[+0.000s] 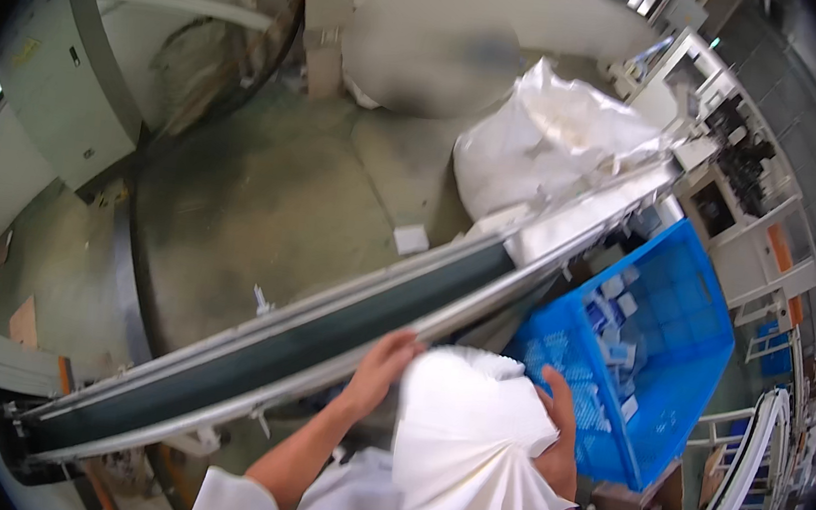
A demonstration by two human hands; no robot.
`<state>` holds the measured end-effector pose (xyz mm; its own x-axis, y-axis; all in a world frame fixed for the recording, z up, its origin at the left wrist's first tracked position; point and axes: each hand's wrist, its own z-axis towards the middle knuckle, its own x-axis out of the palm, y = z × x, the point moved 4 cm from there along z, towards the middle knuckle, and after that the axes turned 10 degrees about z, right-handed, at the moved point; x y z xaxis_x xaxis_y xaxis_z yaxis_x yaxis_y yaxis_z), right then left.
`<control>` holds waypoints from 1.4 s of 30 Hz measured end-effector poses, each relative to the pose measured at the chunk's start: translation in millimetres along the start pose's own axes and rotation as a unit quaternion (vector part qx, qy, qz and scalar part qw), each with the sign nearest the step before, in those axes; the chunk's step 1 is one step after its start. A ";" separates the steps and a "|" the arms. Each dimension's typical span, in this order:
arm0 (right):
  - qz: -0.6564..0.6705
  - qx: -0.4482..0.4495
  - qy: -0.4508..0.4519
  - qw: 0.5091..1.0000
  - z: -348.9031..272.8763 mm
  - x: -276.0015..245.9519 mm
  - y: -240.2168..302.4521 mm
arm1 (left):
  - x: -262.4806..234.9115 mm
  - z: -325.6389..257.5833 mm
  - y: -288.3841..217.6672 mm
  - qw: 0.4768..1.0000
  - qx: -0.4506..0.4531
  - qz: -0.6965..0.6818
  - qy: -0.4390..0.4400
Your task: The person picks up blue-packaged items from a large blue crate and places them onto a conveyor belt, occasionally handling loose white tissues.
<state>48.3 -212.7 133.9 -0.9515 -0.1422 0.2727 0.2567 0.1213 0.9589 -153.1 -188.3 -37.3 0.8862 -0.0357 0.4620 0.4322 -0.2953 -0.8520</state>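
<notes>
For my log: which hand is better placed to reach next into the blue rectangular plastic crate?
Right hand, probably: it is beside the crate; the left hand is by the long dark-green conveyor belt.

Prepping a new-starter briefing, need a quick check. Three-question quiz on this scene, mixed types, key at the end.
1. Multiple choice: what lies in the blue crate?
A) coiled hoses
B) small white-and-blue items
C) metal tools

2. True or false: the large white sack is on the opposite side of the conveyor belt from the crate.

3. Fill in: the person's ____ hand is partly hidden behind the white pleated bundle.

Key:
1. B
2. True; the belt runs between them.
3. Right; the right hand is on the bundle's crate side, the left hand on its other side.
</notes>
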 end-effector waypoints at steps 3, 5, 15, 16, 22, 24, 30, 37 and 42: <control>0.025 0.005 0.103 0.994 34.9 -4.6 -8.6 | 17.1 28.8 -16.4 0.974 -0.069 -0.189 0.109; -0.018 0.025 0.111 0.993 67.7 -22.9 -20.0 | 34.6 29.9 -35.4 0.950 -0.122 -0.260 0.126; 0.102 0.137 0.216 0.961 162.1 -94.1 -21.7 | 55.9 107.3 -23.6 0.952 -0.097 -0.286 0.055; 0.032 0.113 0.231 0.966 183.3 -103.5 -21.2 | 66.4 117.9 -24.2 0.938 -0.092 -0.320 0.092; -0.083 0.134 0.247 0.956 248.7 -134.1 -22.8 | 91.4 135.0 -8.4 0.993 0.015 -0.103 -0.059; -0.050 0.141 0.239 0.959 260.3 -148.4 -27.0 | 97.6 135.4 3.0 0.994 0.053 0.064 -0.066; 0.042 0.182 0.212 0.959 278.7 -172.8 -14.9 | 154.0 147.5 -52.8 0.986 -0.004 0.084 -0.147; 0.187 0.158 0.237 0.940 338.6 -249.7 40.2 | 168.7 156.3 -76.0 0.974 0.099 0.168 -0.118; 0.114 0.251 0.222 0.935 350.8 -271.9 2.7 | 167.7 172.3 -77.9 0.995 0.005 0.001 -0.096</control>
<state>248.3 171.0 34.7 -0.6890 -0.4372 0.5781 0.2262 0.6280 0.7446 -9.4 -6.7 64.1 0.9025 0.1465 0.4049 0.4305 -0.2851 -0.8564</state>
